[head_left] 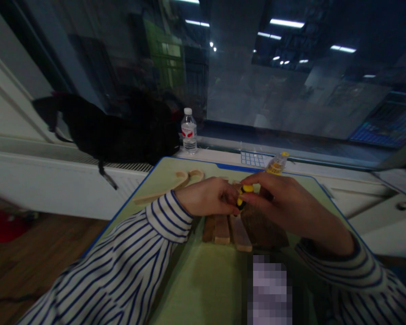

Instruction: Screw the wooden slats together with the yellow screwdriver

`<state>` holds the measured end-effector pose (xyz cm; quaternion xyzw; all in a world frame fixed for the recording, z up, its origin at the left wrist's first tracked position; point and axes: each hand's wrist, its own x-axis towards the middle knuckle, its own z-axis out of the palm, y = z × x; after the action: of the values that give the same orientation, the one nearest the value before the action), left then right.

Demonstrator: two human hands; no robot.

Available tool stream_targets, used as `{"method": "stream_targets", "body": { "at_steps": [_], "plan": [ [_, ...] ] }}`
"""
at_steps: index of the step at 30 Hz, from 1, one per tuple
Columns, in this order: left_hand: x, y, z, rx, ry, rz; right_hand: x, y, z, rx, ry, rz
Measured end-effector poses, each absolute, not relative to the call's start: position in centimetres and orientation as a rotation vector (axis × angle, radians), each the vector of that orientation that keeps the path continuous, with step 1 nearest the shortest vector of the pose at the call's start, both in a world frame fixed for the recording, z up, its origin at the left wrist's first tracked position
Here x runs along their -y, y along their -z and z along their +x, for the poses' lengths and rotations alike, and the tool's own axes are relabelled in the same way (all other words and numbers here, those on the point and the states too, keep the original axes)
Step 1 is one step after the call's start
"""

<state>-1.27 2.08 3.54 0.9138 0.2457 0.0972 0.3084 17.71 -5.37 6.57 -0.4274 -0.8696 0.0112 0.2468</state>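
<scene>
Over the middle of the table point(189, 275), my right hand point(284, 198) pinches the top of a short yellow-and-black screwdriver point(246, 188) between thumb and fingers. Only its handle shows; the tip is hidden. My left hand point(209, 196) is closed around the lower part of the handle, its fingertips partly covered. Under both hands lie wooden strips point(222, 230), side by side, with their near ends pointing towards me. A darker brown wooden board point(264, 228) lies beneath them to the right.
Two curved, hook-shaped wooden pieces point(181, 179) lie at the table's far left. A clear bottle with a yellow cap point(278, 163) stands behind my right hand. On the windowsill are a water bottle point(189, 133), a black bag point(111, 135) and a blue grid sheet point(253, 159).
</scene>
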Motion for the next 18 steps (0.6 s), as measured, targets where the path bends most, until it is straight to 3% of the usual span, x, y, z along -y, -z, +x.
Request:
{"method": "stream_targets", "body": {
  "at_steps": [12, 18],
  "plan": [
    [-1.4, -4.03, -0.77, -0.746, -0.395, 2.478, 5.41, -6.41, 18.16, 2.374, -0.108, -1.17],
    [-1.31, -3.97, -0.72, -0.762, -0.35, 2.453, 5.38, -6.75, 18.31, 2.439, -0.248, -0.963]
  ]
}}
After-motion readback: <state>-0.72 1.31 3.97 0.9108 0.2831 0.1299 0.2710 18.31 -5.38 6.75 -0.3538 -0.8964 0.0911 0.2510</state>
